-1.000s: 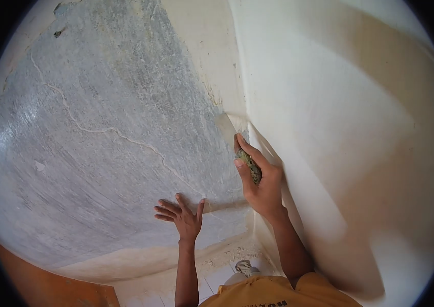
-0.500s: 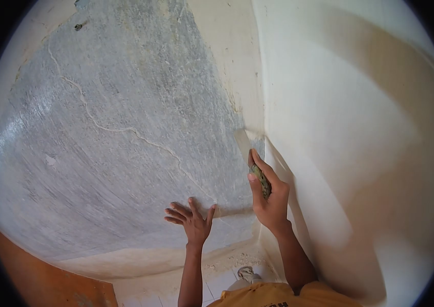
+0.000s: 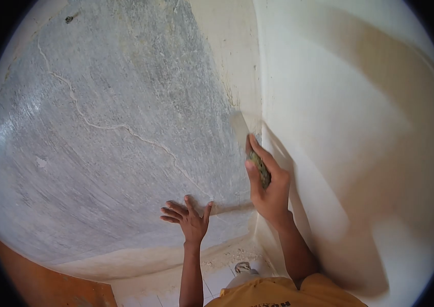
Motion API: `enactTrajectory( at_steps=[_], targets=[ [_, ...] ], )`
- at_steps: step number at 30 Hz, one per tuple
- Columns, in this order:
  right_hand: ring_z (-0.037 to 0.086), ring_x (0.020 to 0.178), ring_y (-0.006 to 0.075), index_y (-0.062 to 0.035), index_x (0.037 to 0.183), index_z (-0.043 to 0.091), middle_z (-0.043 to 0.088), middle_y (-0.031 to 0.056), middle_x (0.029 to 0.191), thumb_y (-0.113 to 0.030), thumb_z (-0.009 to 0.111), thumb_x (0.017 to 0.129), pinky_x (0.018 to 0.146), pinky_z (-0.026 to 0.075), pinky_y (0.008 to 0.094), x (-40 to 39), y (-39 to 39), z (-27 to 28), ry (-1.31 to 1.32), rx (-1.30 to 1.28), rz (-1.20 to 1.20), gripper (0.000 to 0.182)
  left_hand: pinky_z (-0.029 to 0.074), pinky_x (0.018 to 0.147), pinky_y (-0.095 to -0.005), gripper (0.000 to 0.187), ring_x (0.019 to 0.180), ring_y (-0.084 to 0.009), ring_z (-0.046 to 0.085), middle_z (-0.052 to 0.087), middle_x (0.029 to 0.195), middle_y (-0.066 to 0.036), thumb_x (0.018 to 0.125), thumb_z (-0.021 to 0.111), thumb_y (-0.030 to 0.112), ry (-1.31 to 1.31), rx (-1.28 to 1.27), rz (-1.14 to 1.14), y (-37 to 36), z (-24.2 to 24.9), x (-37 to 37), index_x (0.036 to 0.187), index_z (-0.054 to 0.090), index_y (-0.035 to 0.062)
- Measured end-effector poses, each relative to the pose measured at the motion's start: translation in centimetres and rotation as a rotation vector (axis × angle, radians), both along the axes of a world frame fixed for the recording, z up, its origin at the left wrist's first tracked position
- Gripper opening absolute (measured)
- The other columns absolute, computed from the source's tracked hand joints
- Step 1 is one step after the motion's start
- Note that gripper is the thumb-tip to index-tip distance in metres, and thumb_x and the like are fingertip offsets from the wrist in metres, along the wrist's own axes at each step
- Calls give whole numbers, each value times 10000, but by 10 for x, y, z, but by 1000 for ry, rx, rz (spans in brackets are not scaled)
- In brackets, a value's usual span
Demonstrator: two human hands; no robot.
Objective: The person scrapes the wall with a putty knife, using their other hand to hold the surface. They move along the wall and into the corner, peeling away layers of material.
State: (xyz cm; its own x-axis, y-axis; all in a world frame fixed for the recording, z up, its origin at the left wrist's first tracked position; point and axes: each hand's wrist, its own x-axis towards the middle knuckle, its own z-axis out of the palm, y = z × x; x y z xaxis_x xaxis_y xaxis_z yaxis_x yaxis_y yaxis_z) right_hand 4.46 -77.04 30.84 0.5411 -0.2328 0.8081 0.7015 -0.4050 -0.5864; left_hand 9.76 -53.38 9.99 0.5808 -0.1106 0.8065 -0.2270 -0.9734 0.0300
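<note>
My right hand (image 3: pixel 272 187) is wrapped round the handle of a scraper (image 3: pixel 239 127), thumb and forefinger along it. The scraper's flat blade lies against the wall, where the bare grey patch (image 3: pixel 135 169) meets the cream paint (image 3: pixel 230 46) close to the corner. My left hand (image 3: pixel 190 220) rests with spread fingers on the lower part of the grey patch and holds nothing. Just above its thumb ends a pale filled crack line (image 3: pixel 125 126) that winds up to the upper left.
A white side wall (image 3: pixel 339 153) meets the scraped wall at the right. Below, crumbs of debris (image 3: pixel 245 254) lie along the foot of the wall on white tiles (image 3: pixel 217 281). An orange surface (image 3: pixel 53 281) stands at the lower left.
My right hand has pushed the scraper a little upward along the paint edge near the corner. My left hand stays spread on the wall, and the view has shifted slightly.
</note>
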Motion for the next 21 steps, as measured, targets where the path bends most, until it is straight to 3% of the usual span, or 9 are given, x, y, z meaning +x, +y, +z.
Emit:
enactTrajectory(
  at_steps=[3, 9, 15, 21],
  targets=[
    [701, 1124, 187, 47, 1444, 530, 667, 249, 1320, -24, 620, 996, 865, 544, 271, -1, 7, 11, 38, 61, 21, 462, -223, 1045, -767, 1125, 1423, -565, -369, -308, 1588, -367, 932, 638, 642, 30, -2, 2, 0, -4, -3, 1654, -62, 138],
    [704, 1112, 181, 43, 1443, 533, 666, 249, 1321, -11, 621, 989, 839, 545, 261, -5, 2, -11, 38, -52, -65, 465, -224, 1052, -765, 1099, 1428, -547, -375, -311, 1606, -328, 928, 633, 656, 5, -13, -14, 1, -7, 2, 1661, -23, 166],
    [715, 1115, 222, 49, 1438, 535, 658, 256, 1329, -6, 620, 985, 881, 541, 278, 1, 10, 3, 17, -5, -60, 464, -228, 1054, -762, 1086, 1436, -537, -369, -297, 1618, -315, 924, 639, 657, 11, -14, -21, 3, -11, -1, 1665, 5, 178],
    [690, 1157, 210, 46, 1440, 534, 649, 256, 1345, -12, 623, 988, 910, 530, 278, -2, 12, -1, 46, 20, -76, 465, -237, 1059, -748, 1079, 1441, -539, -360, -280, 1623, -320, 926, 653, 636, -12, -21, -41, 3, -8, 0, 1666, 14, 179]
  ],
)
